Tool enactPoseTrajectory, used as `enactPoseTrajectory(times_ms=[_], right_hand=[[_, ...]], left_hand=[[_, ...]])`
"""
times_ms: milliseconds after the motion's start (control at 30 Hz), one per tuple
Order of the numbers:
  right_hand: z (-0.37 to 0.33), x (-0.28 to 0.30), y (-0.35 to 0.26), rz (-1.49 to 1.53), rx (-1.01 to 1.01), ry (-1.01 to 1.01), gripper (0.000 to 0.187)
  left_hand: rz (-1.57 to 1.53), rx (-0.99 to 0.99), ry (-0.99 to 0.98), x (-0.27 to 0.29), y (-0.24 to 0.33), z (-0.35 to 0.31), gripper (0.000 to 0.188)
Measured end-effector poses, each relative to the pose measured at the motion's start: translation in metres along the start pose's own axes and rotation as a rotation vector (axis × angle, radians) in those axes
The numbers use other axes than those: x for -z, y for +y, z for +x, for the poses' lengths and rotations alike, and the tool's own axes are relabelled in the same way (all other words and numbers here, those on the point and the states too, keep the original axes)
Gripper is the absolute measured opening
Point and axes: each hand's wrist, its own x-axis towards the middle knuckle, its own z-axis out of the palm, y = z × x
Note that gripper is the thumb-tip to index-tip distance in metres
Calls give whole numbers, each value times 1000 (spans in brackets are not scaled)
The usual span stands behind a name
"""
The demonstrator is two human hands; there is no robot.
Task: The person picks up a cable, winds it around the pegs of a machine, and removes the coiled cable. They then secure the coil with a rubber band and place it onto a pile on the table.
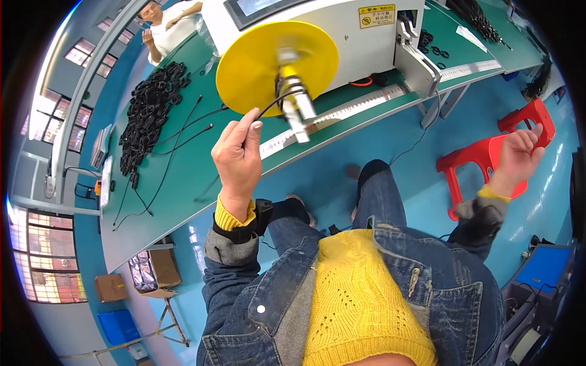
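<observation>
A black cable (pixel 273 105) runs from my left hand (pixel 237 155) to a winding spindle (pixel 295 100). My left thumb and fingers are pinched on that cable. Several turns of it wrap the spindle's metal prongs, which are smeared by motion. Behind the prongs is a round yellow disc (pixel 241 67) on the front of a white winding machine (pixel 366 43). Off to the right, over the floor and in front of a red stool (pixel 467 158), my right hand (pixel 517 155) is raised. Its fingers are loosely bent and apart, with nothing seen in them.
On the green table (pixel 201 155) lie a heap of coiled black cables (pixel 149 110) and several loose cables. A ruler strip (pixel 360 105) follows the table's front edge. Across the table a person in white (pixel 177 24) is at work. A cardboard box (pixel 165 271) stands below left.
</observation>
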Motion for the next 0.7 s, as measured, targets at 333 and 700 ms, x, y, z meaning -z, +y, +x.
enactPoseTrajectory(times_ms=[333,700], right_hand=[[-41,53,85,-475,-352,209,25],[-57,-26,246,-1587,-160,-621,18]], left_hand=[[35,-96,6,-17,21,-2,24],[433,-337,-45,-34,50,17,20]])
